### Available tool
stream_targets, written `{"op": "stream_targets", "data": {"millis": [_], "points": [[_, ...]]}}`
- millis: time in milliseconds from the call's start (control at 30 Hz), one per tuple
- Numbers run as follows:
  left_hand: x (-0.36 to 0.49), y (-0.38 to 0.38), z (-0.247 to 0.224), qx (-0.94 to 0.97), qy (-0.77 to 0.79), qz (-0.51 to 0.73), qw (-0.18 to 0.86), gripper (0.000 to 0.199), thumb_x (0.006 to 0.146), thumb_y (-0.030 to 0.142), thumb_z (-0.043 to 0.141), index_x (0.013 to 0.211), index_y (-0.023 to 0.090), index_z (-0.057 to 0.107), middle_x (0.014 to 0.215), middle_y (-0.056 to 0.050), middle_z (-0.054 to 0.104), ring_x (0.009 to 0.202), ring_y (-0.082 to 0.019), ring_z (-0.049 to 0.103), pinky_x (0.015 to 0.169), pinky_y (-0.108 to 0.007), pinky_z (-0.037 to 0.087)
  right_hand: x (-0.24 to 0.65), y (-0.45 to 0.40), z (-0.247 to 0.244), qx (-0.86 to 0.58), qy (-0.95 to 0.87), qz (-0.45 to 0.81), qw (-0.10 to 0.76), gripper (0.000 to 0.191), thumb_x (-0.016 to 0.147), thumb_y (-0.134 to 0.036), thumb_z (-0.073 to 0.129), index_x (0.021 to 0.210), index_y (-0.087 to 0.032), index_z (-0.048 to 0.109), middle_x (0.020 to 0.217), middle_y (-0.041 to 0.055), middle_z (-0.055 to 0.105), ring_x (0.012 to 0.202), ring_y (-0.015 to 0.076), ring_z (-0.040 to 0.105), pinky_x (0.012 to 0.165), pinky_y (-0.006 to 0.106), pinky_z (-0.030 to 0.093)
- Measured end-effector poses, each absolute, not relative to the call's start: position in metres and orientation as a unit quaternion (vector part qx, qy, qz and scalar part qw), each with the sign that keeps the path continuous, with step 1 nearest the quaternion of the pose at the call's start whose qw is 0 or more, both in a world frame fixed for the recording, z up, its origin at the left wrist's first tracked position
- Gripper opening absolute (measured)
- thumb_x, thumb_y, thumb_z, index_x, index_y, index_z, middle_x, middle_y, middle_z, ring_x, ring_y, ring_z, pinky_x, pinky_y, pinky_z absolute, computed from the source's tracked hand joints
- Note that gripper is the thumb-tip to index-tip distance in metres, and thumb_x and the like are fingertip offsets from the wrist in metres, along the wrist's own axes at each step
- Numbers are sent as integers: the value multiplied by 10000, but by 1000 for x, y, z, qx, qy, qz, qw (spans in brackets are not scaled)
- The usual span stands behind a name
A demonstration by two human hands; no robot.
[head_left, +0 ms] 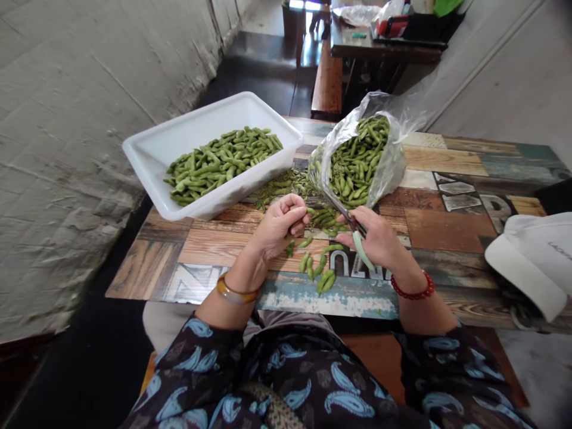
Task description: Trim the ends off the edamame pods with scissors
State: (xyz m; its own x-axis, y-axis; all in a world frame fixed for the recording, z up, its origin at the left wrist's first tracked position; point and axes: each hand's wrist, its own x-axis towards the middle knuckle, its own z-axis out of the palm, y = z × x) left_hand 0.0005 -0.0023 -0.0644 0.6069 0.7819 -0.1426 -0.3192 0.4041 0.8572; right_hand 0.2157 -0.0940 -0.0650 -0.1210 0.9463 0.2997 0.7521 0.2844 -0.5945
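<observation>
My left hand (286,221) is closed in a pinch on a green soybean pod (310,210), whose tip pokes out past the fingers. My right hand (374,237) grips a pair of scissors (339,207) with a pale green handle; the blades point up and left toward the pods. Several loose pods (319,266) lie on the table between my forearms. Behind my hands, pods fill a clear plastic bag (393,167) lying open toward me. A white plastic tub (154,146) to the left holds more pods. Small green trimmings (286,183) are heaped between tub and bag.
The patchwork wooden table (447,226) carries a white cap (531,256) at its right edge. A rough pale wall (89,107) stands close on the left. Farther back are a wooden bench (328,83) and another table (357,49) with a dark tray.
</observation>
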Motion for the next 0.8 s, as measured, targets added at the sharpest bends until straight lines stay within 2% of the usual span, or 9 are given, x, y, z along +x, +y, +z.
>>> {"op": "stream_targets", "data": {"millis": [133, 367, 567, 800], "points": [[-1, -2, -62, 389, 262, 366, 804, 380, 671, 287, 827, 825, 163, 503, 654, 26, 658, 411, -11, 387, 413, -142, 224, 215, -95, -67, -578, -747, 136, 299, 280, 850, -352, 735, 1048, -200, 608, 896, 49, 557, 773, 213, 553, 680, 348, 489], [1, -6, -63, 386, 253, 353, 814, 384, 672, 297, 839, 825, 159, 514, 681, 5, 690, 411, -15, 401, 418, -147, 242, 208, -96, -66, -572, -755, 163, 276, 295, 856, -370, 735, 1060, -211, 593, 902, 37, 555, 731, 192, 536, 659, 336, 478], [5, -10, -64, 414, 233, 325, 818, 411, 676, 337, 850, 821, 160, 508, 689, -20, 709, 410, -25, 418, 419, -159, 243, 205, -95, -70, -556, -767, 157, 278, 268, 878, -402, 705, 1023, -216, 579, 884, 35, 534, 744, 201, 522, 659, 335, 460], [6, -10, -64, 433, 221, 318, 814, 361, 710, 317, 828, 820, 150, 527, 690, -18, 700, 424, -26, 444, 431, -160, 253, 206, -96, -69, -539, -779, 167, 274, 239, 900, -410, 683, 893, -222, 536, 862, 29, 540, 766, 202, 527, 681, 327, 440]]}}
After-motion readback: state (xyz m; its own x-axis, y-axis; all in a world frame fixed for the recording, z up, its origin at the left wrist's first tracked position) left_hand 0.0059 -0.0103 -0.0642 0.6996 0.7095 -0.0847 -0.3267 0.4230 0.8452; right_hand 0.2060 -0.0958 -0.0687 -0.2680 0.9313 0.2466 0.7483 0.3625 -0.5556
